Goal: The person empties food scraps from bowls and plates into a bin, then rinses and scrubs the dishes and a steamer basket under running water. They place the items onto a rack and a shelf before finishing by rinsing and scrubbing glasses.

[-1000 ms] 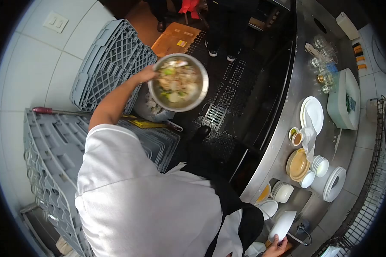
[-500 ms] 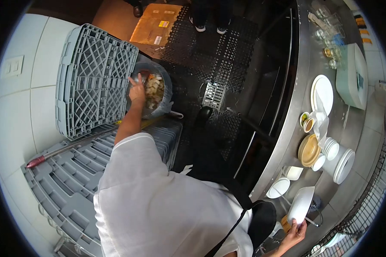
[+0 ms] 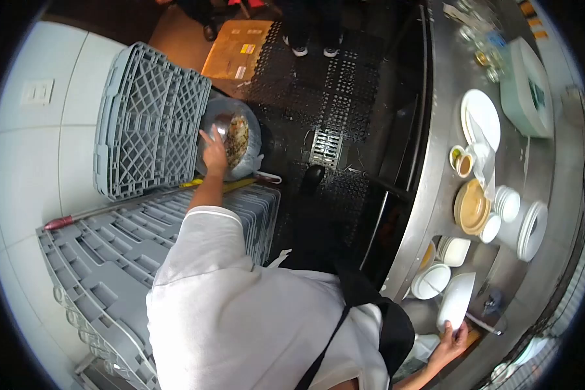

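Observation:
My left hand (image 3: 214,155) reaches over a round bin (image 3: 257,133) lined with clear plastic. Its fingers are on a shiny, reddish-brown, bowl-like dish (image 3: 222,121), partly hidden and blurred. Food scraps (image 3: 238,138) lie inside the bin. At the lower right, my right hand (image 3: 454,341) grips the edge of a white bowl (image 3: 456,300) that is tilted on its side above the sink area. Close to this bowl sit stacked white bowls (image 3: 430,282) and white square dishes (image 3: 454,251).
Grey dish racks (image 3: 153,123) and stacked crates (image 3: 110,273) line the left, with a red-handled pole (image 3: 60,223) on top. The steel counter (image 3: 435,156) holds tan bowls (image 3: 472,207), white plates (image 3: 481,120), glasses and a pale green tub (image 3: 526,88). Another person's shoes (image 3: 299,51) stand on the mat.
My left hand has shifted slightly down and right over the bin, and the reddish-brown dish looks more tilted. My right hand still holds the white bowl, now more upright in view. The whole view has shifted slightly.

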A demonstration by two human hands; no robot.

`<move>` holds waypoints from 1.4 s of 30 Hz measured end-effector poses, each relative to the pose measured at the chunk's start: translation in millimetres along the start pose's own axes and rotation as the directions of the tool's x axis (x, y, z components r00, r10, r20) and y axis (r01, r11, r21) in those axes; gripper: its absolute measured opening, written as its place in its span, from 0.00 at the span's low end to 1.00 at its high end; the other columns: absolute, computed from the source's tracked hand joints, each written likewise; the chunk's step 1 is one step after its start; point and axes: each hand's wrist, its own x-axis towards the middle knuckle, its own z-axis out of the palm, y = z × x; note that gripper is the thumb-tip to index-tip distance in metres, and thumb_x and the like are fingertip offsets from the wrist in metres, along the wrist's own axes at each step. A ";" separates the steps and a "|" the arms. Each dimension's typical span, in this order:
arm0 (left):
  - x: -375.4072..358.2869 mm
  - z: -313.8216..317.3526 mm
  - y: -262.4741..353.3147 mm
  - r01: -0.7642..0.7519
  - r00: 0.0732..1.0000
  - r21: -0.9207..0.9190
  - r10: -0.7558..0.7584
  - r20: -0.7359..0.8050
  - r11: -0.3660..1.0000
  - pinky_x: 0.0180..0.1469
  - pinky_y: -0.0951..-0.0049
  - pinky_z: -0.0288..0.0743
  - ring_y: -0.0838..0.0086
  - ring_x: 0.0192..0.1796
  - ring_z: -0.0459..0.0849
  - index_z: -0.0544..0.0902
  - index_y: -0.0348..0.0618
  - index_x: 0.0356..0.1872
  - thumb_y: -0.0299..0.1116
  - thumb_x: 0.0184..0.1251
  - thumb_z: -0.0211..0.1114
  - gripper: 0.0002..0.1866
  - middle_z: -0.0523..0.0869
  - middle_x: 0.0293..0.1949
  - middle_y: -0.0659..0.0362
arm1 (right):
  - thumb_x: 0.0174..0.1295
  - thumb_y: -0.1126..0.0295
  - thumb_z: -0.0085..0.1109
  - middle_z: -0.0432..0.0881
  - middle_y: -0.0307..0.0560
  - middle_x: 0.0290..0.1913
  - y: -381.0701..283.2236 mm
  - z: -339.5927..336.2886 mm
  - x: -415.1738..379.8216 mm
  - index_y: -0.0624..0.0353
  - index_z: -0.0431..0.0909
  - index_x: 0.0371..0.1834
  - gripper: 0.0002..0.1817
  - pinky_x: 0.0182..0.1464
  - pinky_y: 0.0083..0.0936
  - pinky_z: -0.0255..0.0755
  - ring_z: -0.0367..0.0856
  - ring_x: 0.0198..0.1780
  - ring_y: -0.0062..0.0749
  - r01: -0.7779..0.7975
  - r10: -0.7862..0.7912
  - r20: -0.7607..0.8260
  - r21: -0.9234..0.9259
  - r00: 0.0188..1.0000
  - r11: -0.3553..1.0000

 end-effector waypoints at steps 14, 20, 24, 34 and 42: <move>112.1 -241.6 42.9 -0.207 0.975 -0.047 0.210 0.075 0.977 0.45 0.56 0.86 0.47 0.41 0.91 0.85 0.32 0.51 0.35 0.66 0.58 0.19 0.89 0.47 0.40 | 0.51 0.77 0.72 0.83 0.59 0.35 110.2 -40.7 -61.0 0.73 0.83 0.41 0.15 0.43 0.38 0.74 0.82 0.37 0.51 0.029 -0.012 -0.278 0.055 0.960 0.998; 61.8 -475.3 209.4 -0.262 0.865 -0.839 0.501 0.015 0.476 0.28 0.64 0.82 0.63 0.24 0.85 0.82 0.35 0.48 0.34 0.59 0.56 0.19 0.84 0.28 0.53 | 0.50 0.76 0.72 0.83 0.61 0.34 152.7 -27.3 -88.4 0.71 0.84 0.40 0.15 0.40 0.43 0.74 0.82 0.36 0.57 -0.017 0.023 -0.318 0.022 0.948 1.000; 27.1 -538.4 375.9 -0.294 0.719 -0.928 0.693 -0.057 0.229 0.30 0.69 0.82 0.69 0.30 0.83 0.82 0.40 0.49 0.38 0.59 0.58 0.19 0.83 0.34 0.58 | 0.50 0.75 0.73 0.84 0.60 0.33 145.9 -24.1 -91.7 0.69 0.85 0.39 0.14 0.41 0.43 0.75 0.83 0.36 0.56 -0.095 0.099 -0.293 0.028 0.951 0.995; -75.6 -494.5 778.0 0.087 0.464 -0.996 0.883 0.069 0.032 0.29 0.61 0.91 0.54 0.36 0.89 0.82 0.26 0.48 0.27 0.62 0.58 0.17 0.85 0.43 0.45 | 0.49 0.76 0.74 0.86 0.57 0.33 66.6 -14.5 -38.8 0.67 0.85 0.38 0.13 0.40 0.41 0.76 0.83 0.35 0.53 -0.200 0.184 -0.328 -0.016 0.926 0.980; -86.1 -438.3 864.7 0.021 0.244 -0.992 0.962 0.124 0.122 0.35 0.65 0.87 0.57 0.39 0.90 0.83 0.30 0.51 0.43 0.67 0.67 0.23 0.85 0.48 0.42 | 0.48 0.79 0.74 0.84 0.56 0.30 1.1 7.5 20.1 0.67 0.85 0.36 0.12 0.36 0.40 0.74 0.81 0.32 0.50 -0.201 0.172 -0.345 -0.051 0.923 0.978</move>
